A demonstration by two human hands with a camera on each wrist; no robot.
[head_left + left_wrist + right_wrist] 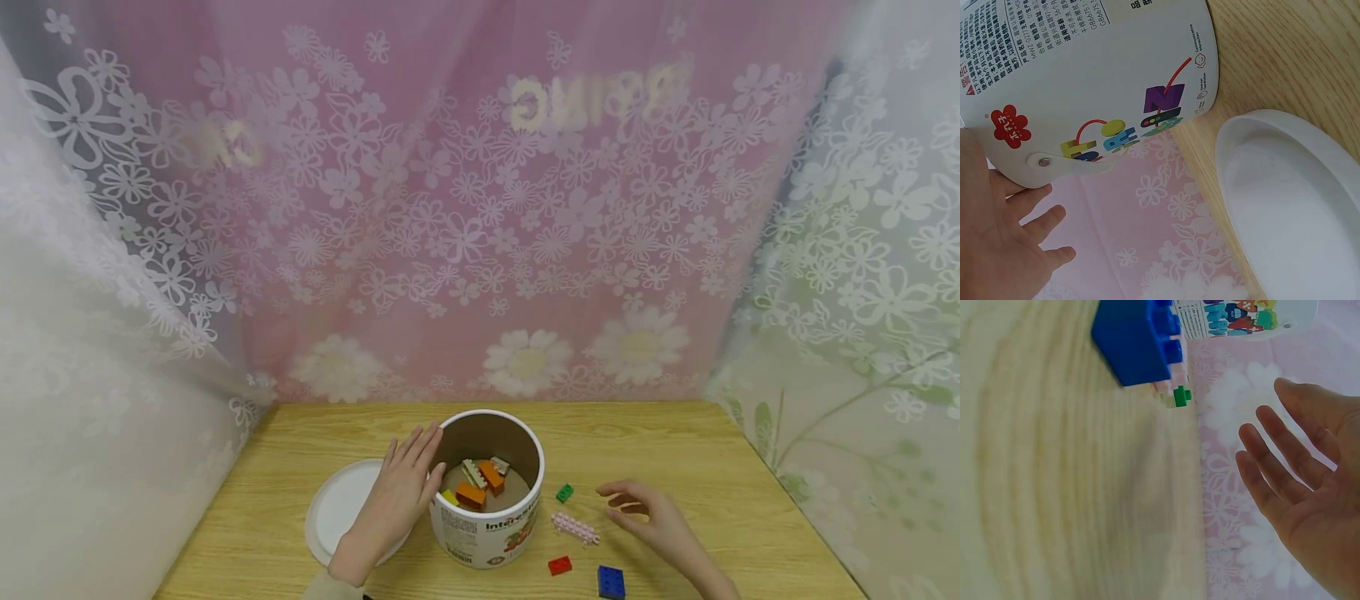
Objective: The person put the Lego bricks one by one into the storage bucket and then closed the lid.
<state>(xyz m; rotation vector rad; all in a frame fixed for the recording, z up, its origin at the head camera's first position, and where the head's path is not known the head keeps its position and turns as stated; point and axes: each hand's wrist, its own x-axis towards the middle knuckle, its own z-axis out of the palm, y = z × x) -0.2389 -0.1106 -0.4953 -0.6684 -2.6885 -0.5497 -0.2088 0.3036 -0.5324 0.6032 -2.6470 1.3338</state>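
A white round bucket [480,542] with printed sides stands upright at the middle of the table, its top uncovered. Inside lie orange bricks [471,496], a pale cream brick [474,473] and a bit of yellow. My left hand [401,492] rests against the bucket's left rim with fingers extended; the left wrist view shows them spread. Right of the bucket, my right hand [656,521] hovers over the table, fingers loosely bent and holding nothing. Nearest to it is a pink studded strip [575,528]. A green brick [564,493], a red brick [559,566] and a blue brick [611,582] lie around it.
A white round lid [341,508] lies on the wooden table [247,517] left of the bucket, partly behind my left forearm. Floral curtains [480,208] hang at the back and along both sides of the table.
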